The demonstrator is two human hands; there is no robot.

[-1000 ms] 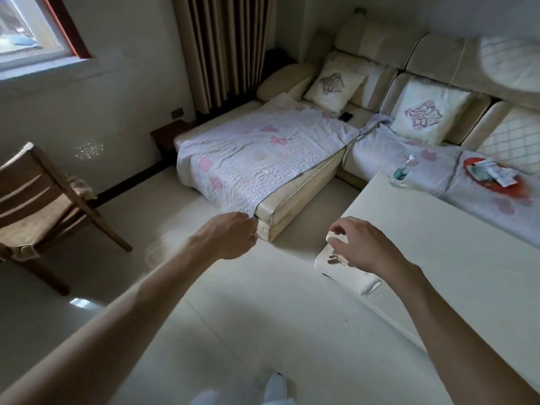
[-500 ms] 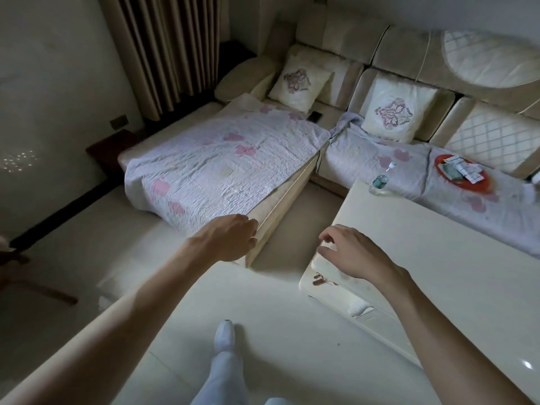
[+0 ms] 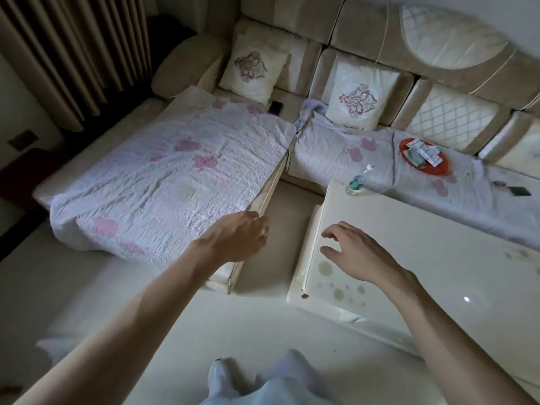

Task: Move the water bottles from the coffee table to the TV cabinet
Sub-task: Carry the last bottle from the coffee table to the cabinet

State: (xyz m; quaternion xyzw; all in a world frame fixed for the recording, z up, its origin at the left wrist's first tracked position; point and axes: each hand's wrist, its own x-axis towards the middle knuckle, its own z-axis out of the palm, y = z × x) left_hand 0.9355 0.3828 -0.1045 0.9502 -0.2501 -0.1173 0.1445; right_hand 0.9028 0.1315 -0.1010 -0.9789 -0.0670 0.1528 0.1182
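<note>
**One bottle on the far corner of the coffee table, both hands empty**

Head view: the water bottle (image 3: 357, 182) stands upright on the far left corner of the white coffee table (image 3: 438, 258), beside the sofa (image 3: 365, 33). The right hand (image 3: 358, 252) hovers above the table's near left end, fingers spread and grasping nothing, well apart from the bottle. The left hand (image 3: 238, 239) hangs left of the table, loosely curled and empty, near the floral blanket (image 3: 163, 176)

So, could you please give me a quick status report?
Both hands empty: left hand, right hand. Water bottle upright at the coffee table far corner. Path clear.
</note>
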